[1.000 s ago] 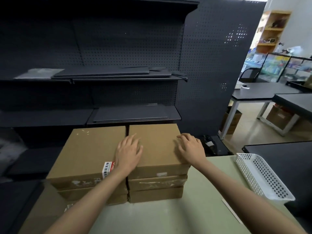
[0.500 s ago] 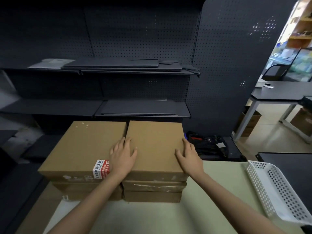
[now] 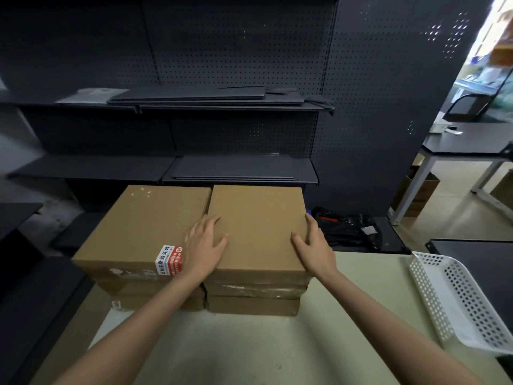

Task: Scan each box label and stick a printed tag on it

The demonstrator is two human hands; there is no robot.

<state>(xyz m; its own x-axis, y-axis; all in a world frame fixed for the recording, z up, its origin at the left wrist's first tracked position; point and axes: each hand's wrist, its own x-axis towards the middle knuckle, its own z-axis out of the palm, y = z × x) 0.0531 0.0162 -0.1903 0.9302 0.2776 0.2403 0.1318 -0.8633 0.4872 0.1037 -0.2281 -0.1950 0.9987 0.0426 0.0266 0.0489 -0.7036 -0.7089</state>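
two stacks of flat cardboard boxes stand side by side on the pale green table (image 3: pixel 249 351), touching each other, probably so that each top box can be taken in turn for scanning. the top right box (image 3: pixel 256 227) is between the two hands. the left hand (image 3: pixel 205 245) lies flat with straight fingers over the seam between the stacks, the thumb on the box lid. the right hand (image 3: pixel 315 250) presses against the box's right edge, fingers nearly straight and thumb spread on the lid; neither hand closes around it. it seems the person prepares to lift or pull this box. the top left box (image 3: pixel 138 229) carries a red and white sticker (image 3: pixel 169 259) at its near edge. a white perforated basket (image 3: pixel 458 301) stands to the right. no scanner or printed tag is visible.
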